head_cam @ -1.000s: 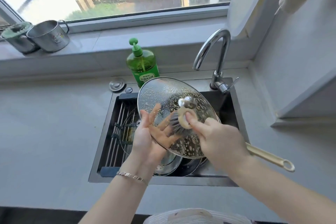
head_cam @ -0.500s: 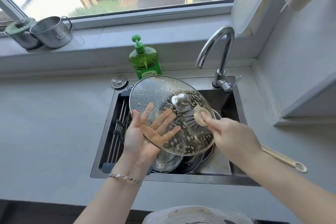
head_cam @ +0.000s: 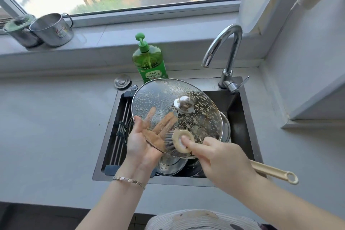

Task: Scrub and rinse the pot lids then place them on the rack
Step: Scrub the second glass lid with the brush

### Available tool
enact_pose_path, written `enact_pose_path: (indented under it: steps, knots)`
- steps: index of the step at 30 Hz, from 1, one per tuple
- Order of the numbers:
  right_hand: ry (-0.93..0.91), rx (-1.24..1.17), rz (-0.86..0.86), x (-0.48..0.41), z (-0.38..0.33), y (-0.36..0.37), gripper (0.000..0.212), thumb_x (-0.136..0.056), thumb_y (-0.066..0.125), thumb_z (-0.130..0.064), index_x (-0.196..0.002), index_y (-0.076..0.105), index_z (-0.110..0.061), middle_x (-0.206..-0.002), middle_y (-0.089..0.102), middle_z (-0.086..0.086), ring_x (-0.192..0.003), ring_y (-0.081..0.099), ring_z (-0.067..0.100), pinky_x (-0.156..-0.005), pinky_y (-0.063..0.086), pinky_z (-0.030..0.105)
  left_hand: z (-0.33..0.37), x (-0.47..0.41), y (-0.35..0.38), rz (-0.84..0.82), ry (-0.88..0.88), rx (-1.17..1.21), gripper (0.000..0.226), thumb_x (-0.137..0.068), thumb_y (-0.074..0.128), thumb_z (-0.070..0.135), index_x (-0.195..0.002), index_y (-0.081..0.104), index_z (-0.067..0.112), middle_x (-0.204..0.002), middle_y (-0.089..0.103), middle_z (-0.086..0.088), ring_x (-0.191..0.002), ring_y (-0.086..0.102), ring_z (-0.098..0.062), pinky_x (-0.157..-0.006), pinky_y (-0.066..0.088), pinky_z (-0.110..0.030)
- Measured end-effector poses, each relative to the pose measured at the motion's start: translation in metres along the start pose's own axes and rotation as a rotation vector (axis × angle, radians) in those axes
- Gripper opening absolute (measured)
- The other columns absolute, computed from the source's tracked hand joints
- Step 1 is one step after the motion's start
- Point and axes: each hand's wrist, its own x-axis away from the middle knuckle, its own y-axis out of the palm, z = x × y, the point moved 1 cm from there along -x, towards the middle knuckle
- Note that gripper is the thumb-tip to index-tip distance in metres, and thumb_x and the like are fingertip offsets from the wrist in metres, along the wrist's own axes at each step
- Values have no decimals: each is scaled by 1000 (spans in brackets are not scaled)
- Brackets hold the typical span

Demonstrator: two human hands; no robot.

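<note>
A round glass pot lid (head_cam: 160,102) with a steel knob (head_cam: 183,104) and soapy flecks is held tilted over the sink. My left hand (head_cam: 141,142) supports it from below, fingers spread under the glass and thumb on its left rim. My right hand (head_cam: 222,162) grips a long beige dish brush (head_cam: 182,141); its dark bristles press on the lid's near edge and its handle (head_cam: 274,172) sticks out to the right. A wire rack (head_cam: 121,132) spans the left side of the sink.
Steel pots and lids (head_cam: 171,164) lie in the sink (head_cam: 240,121) under the held lid. A green soap bottle (head_cam: 148,59) stands behind the sink, the tap (head_cam: 226,50) at the back right. Two metal pots (head_cam: 50,30) sit on the window sill.
The brush has swept from beside the knob down to the lid's near edge. My left hand keeps holding the lid from below.
</note>
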Motion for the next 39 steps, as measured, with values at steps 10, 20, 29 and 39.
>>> enact_pose_path:
  steps: [10, 20, 29, 39]
  knots:
    - [97, 45, 4, 1, 34, -7, 40, -89, 49, -23, -123, 56, -43, -61, 36, -9, -46, 40, 16, -41, 29, 25, 12, -2, 0, -5, 100, 23, 52, -94, 34, 51, -130, 52, 17, -116, 61, -30, -106, 60, -40, -76, 46, -66]
    - [334, 9, -20, -16, 69, -9, 40, -98, 38, -29, -130, 43, -52, -78, 56, -2, -74, 55, 23, -59, 39, 31, 10, 3, -8, -44, 81, 17, 47, -92, 38, 50, -116, 59, 16, -116, 61, -30, -104, 62, -40, -76, 48, -65]
    - [357, -108, 20, -28, 70, -16, 37, -97, 41, -30, -128, 47, -50, -85, 65, 0, -80, 57, 27, -61, 38, 32, 11, 9, -7, -109, 28, -41, 45, -86, 44, 49, -111, 63, 17, -117, 62, -29, -105, 63, -41, -80, 47, -65]
    - [477, -81, 9, -28, 88, -26, 36, -97, 42, -33, -130, 46, -50, -85, 60, -2, -79, 52, 25, -64, 35, 32, 7, 13, -5, -170, -23, -42, 42, -82, 57, 47, -106, 68, 14, -119, 60, -31, -104, 63, -43, -79, 48, -65]
